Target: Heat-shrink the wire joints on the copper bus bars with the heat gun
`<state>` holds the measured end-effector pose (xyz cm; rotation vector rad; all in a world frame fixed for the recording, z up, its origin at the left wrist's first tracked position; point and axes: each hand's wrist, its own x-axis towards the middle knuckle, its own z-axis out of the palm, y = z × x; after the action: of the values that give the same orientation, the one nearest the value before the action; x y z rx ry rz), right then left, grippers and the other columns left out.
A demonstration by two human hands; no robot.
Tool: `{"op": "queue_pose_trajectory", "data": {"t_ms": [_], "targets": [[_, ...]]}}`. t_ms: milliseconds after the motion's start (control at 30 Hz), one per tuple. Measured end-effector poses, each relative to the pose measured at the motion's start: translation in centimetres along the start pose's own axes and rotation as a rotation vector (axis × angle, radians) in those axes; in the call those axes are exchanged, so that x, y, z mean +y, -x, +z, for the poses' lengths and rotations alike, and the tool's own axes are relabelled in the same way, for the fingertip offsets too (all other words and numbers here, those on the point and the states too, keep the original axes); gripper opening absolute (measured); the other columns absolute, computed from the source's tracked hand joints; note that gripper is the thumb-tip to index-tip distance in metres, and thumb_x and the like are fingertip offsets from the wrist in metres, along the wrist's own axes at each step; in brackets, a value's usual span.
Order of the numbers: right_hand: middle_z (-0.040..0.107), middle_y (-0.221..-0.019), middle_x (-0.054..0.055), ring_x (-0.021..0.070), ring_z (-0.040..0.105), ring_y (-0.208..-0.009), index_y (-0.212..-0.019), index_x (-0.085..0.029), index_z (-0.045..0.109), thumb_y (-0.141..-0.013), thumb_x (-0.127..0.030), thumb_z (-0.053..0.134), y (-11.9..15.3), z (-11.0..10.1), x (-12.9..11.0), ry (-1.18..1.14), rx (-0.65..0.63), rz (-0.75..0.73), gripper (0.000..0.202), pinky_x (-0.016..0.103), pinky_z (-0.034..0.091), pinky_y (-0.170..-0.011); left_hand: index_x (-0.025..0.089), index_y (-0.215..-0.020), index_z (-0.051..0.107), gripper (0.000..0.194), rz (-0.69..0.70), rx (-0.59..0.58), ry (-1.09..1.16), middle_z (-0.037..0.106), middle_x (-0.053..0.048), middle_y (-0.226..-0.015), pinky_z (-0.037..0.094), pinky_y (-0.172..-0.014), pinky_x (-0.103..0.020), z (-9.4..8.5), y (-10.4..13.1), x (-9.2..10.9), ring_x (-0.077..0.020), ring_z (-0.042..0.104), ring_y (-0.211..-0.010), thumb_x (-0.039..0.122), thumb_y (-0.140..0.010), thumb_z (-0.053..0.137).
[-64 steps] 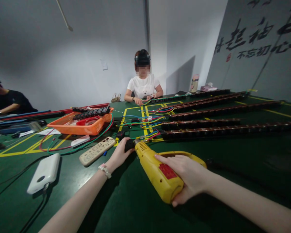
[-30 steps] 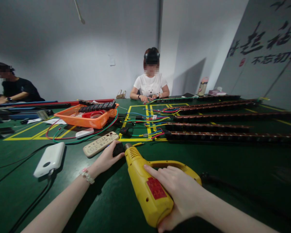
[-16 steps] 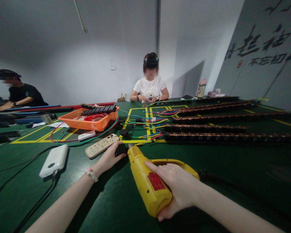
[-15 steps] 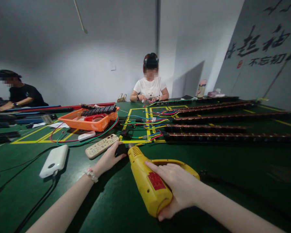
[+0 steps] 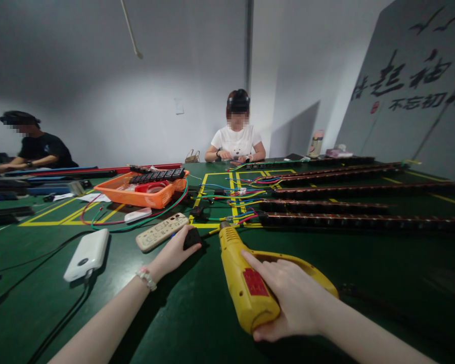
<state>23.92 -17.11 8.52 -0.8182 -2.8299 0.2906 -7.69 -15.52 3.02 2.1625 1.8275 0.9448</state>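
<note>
My right hand (image 5: 290, 288) is wrapped around a yellow heat gun (image 5: 235, 283) with a red label, its index finger lying along the body. The nozzle points away from me, toward the wires at the end of the nearest long black strip (image 5: 345, 219). My left hand (image 5: 180, 247) grips a small black block (image 5: 192, 237) between thumb and fingers, left of the nozzle. A yellow wire (image 5: 212, 232) runs from near the block toward the strip's wires. Beside the left hand lies a beige remote-like piece (image 5: 161, 233) with many small marks or holes.
An orange basket (image 5: 159, 200) holds black socket strips and red wire. A white power bank (image 5: 87, 257) with a cable lies at left. Several long strips with coloured wires stretch to the right. One person (image 5: 237, 136) sits opposite, another (image 5: 41, 146) at far left.
The heat gun in my right hand has shifted right, so its nozzle is farther from the black block. More of the block shows in my left hand. The view has tilted slightly.
</note>
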Motion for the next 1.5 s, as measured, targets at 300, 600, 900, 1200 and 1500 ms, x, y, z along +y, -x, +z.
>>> {"op": "queue_pose_trajectory", "data": {"t_ms": [300, 600, 900, 1200, 1500], "targets": [[0.062, -0.103, 0.014, 0.0301, 0.060, -0.084, -0.143, -0.013, 0.020, -0.052, -0.068, 0.065, 0.3, 0.7, 0.6, -0.060, 0.047, -0.017, 0.116, 0.038, 0.041, -0.079, 0.019, -0.112, 0.045, 0.044, -0.003, 0.003, 0.055, 0.058, -0.009, -0.107, 0.044, -0.087, -0.039, 0.2, -0.2, -0.1, -0.0237, 0.056, -0.099, 0.042, -0.076, 0.057], [0.062, -0.099, 0.013, 0.0289, 0.059, -0.079, -0.142, -0.011, 0.022, -0.048, -0.069, 0.066, -0.3, 1.7, -0.4, -0.085, 0.057, -0.112, 0.118, 0.038, 0.041, -0.078, 0.019, -0.113, 0.045, 0.043, -0.020, -0.004, 0.054, 0.057, -0.010, -0.110, 0.043, -0.089, -0.040, 0.4, -0.3, -0.2, -0.0246, 0.055, -0.102, 0.039, -0.077, 0.057], [0.062, -0.100, 0.014, 0.0302, 0.058, -0.079, -0.141, -0.010, 0.025, -0.040, -0.067, 0.070, -0.9, 1.8, -0.9, -0.144, -0.017, -0.159, 0.124, 0.041, 0.041, -0.077, 0.020, -0.113, 0.043, 0.041, 0.009, -0.028, 0.079, 0.057, -0.008, -0.110, 0.041, -0.091, -0.040, 0.2, -0.2, -0.1, -0.0231, 0.053, -0.103, 0.034, -0.077, 0.057], [0.062, -0.103, 0.014, 0.0299, 0.060, -0.080, -0.142, -0.013, 0.022, -0.047, -0.062, 0.068, -0.2, 1.8, -1.4, -0.069, 0.035, -0.117, 0.116, 0.040, 0.042, -0.078, 0.021, -0.115, 0.043, 0.042, -0.003, -0.027, 0.070, 0.057, -0.008, -0.110, 0.042, -0.090, -0.041, 0.5, -0.2, -0.6, -0.0235, 0.054, -0.102, 0.037, -0.078, 0.056], [0.063, -0.102, 0.015, 0.0320, 0.061, -0.084, -0.142, -0.011, 0.023, -0.049, -0.066, 0.067, 1.3, 0.0, -1.1, -0.060, 0.103, 0.074, 0.117, 0.040, 0.045, -0.077, 0.021, -0.115, 0.043, 0.043, -0.017, -0.022, 0.055, 0.057, -0.008, -0.112, 0.041, -0.092, -0.041, 0.5, -0.2, -0.5, -0.0243, 0.053, -0.106, 0.039, -0.078, 0.056]]}}
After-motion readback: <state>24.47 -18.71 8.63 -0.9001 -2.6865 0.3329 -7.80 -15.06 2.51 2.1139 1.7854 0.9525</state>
